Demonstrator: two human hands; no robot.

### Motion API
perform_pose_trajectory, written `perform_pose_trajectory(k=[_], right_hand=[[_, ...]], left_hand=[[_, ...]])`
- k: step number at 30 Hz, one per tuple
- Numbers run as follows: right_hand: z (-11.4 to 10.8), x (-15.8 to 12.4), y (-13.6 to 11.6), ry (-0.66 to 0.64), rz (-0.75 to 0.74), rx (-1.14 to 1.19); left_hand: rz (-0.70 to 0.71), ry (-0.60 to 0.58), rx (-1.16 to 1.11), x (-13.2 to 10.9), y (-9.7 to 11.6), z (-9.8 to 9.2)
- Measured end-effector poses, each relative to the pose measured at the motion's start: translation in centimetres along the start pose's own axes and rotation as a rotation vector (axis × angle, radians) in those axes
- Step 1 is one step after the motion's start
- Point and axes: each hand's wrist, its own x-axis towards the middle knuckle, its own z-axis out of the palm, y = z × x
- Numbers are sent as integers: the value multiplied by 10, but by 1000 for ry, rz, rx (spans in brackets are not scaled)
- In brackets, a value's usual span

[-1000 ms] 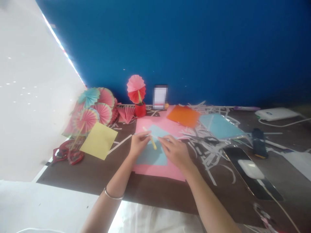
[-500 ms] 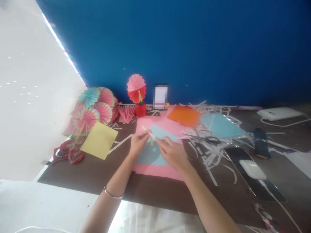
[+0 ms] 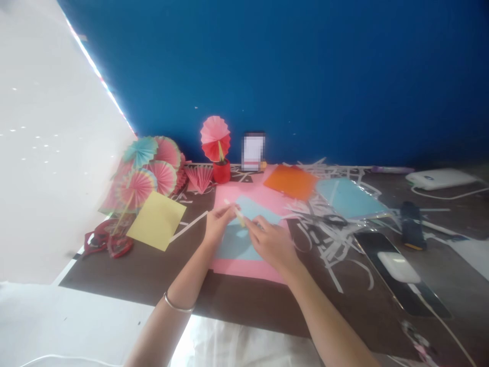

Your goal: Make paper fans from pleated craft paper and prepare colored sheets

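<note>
Between my two hands is a narrow, pale yellow-white paper strip [image 3: 239,216], slanting down to the right. My left hand [image 3: 218,224] pinches its upper part, and a short end pokes out beyond the fingertips. At its lower end, the thumb and fingers of my right hand [image 3: 273,245] are closed on it. Blur hides whether the strip is flat or rolled. Below the hands lies a light blue paper sheet [image 3: 239,248] on top of a larger pink sheet [image 3: 244,270].
On the left are a yellow paper square [image 3: 157,221], folded paper fans [image 3: 160,176] and red-handled scissors [image 3: 109,239]. A fan flower stands in a red pot [image 3: 221,172]. Rightward lie orange paper [image 3: 291,182], white paper strips [image 3: 336,244] and a phone [image 3: 401,275].
The yellowish part that hung down from the strip now lies more along it, closer to my right fingertips. Both hands keep nearly the same place and hold.
</note>
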Motion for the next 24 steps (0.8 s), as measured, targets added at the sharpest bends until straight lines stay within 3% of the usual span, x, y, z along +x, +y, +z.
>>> perform_pose_trajectory(k=[10,24], right_hand=[[-1,1,-1,-29,-3,-9],[2,1,3,-39,-11,-56]], left_hand=[[-26,15,-11,0,2,1],[91,7,167,-1,2,-3]])
